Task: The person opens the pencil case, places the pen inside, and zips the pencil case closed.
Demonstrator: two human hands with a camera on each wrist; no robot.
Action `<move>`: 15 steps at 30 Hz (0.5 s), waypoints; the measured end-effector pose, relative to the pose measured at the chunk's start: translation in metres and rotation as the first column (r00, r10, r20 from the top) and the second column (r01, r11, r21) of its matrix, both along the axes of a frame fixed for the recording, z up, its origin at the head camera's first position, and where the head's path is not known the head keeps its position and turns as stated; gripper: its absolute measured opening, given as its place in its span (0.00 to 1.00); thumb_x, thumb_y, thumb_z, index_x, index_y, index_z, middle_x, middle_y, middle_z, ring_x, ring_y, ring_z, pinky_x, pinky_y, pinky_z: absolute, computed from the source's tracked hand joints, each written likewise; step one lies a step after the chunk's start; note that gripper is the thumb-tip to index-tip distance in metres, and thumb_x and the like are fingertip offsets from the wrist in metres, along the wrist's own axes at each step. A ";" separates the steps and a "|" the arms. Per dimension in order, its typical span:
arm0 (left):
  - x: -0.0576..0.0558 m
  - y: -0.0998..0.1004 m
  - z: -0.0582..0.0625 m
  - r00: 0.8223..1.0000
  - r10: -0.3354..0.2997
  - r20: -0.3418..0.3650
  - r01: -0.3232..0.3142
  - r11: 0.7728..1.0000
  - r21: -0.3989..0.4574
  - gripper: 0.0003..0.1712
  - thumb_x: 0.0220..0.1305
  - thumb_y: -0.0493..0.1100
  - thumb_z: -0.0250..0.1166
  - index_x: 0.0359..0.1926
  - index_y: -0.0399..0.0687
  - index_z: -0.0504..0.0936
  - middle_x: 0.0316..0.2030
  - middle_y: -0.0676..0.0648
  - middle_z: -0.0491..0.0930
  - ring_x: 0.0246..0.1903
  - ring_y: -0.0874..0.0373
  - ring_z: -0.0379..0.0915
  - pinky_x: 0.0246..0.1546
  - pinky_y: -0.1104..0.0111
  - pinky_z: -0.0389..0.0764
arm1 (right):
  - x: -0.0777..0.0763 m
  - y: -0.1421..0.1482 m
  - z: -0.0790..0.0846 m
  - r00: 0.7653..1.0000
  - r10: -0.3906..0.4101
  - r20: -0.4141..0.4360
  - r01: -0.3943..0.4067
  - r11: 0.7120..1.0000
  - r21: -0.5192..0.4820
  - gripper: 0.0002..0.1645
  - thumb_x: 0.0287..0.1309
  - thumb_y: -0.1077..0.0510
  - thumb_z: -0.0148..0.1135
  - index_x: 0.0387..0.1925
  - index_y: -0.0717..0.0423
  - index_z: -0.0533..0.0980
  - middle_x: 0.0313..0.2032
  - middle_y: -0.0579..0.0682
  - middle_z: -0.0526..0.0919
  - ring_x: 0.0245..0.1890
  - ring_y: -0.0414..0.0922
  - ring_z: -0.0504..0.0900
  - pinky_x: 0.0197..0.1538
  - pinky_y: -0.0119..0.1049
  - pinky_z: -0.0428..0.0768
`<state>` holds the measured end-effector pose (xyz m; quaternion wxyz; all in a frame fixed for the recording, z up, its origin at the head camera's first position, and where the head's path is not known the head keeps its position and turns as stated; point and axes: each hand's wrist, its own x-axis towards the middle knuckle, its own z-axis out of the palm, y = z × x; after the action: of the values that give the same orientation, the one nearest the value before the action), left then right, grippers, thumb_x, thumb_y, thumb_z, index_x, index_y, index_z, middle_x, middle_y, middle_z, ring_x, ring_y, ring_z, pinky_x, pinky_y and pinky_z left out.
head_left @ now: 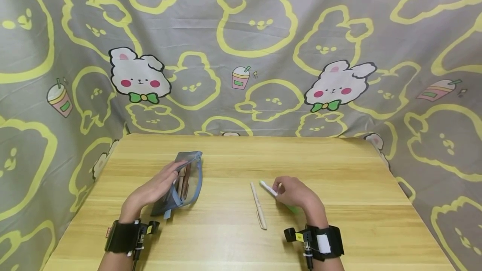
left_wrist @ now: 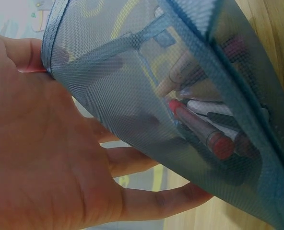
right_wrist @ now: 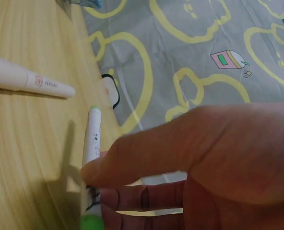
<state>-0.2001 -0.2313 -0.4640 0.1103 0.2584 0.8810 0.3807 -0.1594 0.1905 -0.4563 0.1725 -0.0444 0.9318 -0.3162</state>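
On the left, my left hand (head_left: 160,185) holds the side of a blue-grey mesh pencil pouch (left_wrist: 127,86), its thumb at the rim and its fingers along the outside. The pouch gapes, with several pens inside; a red-capped pen (left_wrist: 202,129) shows through the mesh. My right hand (head_left: 295,191) pinches a white marker (head_left: 268,188) with green ends between thumb and fingers. In the right wrist view, the marker (right_wrist: 92,139) points away from me, close over the table. Just left of that hand lies a cream-coloured capped pen (head_left: 258,206).
The light wood table (head_left: 226,246) bears the pouch and the cream pen. A grey curtain (head_left: 203,24) with yellow outlines and rabbit prints hangs behind the far edge and along both sides. A camera band (head_left: 324,244) wraps each wrist.
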 end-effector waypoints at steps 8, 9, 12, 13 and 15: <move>0.000 -0.001 0.000 1.000 0.000 0.003 0.000 1.000 -0.004 0.30 0.85 0.44 0.32 0.78 0.33 0.54 0.76 0.25 0.50 0.75 0.25 0.40 0.69 0.30 0.47 | -0.002 -0.002 -0.002 1.000 0.019 -0.016 -0.021 0.996 -0.092 0.10 0.68 0.66 0.59 0.49 0.57 0.78 0.29 0.51 0.80 0.23 0.45 0.74 0.27 0.37 0.72; 0.000 -0.001 0.000 1.000 0.001 0.005 -0.001 1.000 -0.005 0.30 0.85 0.44 0.32 0.78 0.33 0.54 0.76 0.25 0.50 0.75 0.25 0.40 0.69 0.30 0.47 | -0.002 -0.002 -0.002 0.999 0.020 -0.026 -0.023 0.994 -0.106 0.11 0.70 0.65 0.57 0.51 0.57 0.77 0.29 0.52 0.80 0.22 0.45 0.74 0.27 0.38 0.72; 0.000 0.000 0.001 1.000 -0.001 0.009 0.001 1.000 0.000 0.30 0.85 0.44 0.32 0.78 0.33 0.54 0.76 0.25 0.50 0.75 0.25 0.40 0.69 0.30 0.47 | -0.004 -0.005 -0.003 0.997 0.024 -0.069 -0.033 0.989 -0.145 0.13 0.74 0.63 0.54 0.56 0.58 0.74 0.31 0.54 0.81 0.22 0.44 0.74 0.28 0.39 0.73; 0.000 0.000 0.001 1.000 -0.003 0.007 0.003 1.000 0.002 0.30 0.84 0.43 0.33 0.78 0.33 0.54 0.76 0.25 0.50 0.75 0.25 0.40 0.69 0.30 0.47 | -0.005 -0.007 -0.003 0.996 0.020 -0.083 -0.033 0.987 -0.157 0.14 0.74 0.63 0.54 0.57 0.58 0.74 0.32 0.55 0.81 0.22 0.44 0.74 0.28 0.39 0.73; -0.001 0.000 0.001 1.000 -0.011 0.001 0.011 1.000 0.006 0.30 0.84 0.43 0.33 0.78 0.32 0.54 0.75 0.25 0.50 0.74 0.24 0.40 0.68 0.29 0.47 | -0.006 -0.011 -0.004 0.995 0.009 -0.104 -0.028 0.983 -0.182 0.15 0.74 0.63 0.53 0.59 0.58 0.73 0.34 0.57 0.82 0.24 0.45 0.75 0.29 0.39 0.74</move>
<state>-0.2007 -0.2314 -0.4635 0.1122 0.2635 0.8784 0.3827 -0.1656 0.1794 -0.4602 0.1226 -0.0848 0.9060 -0.3961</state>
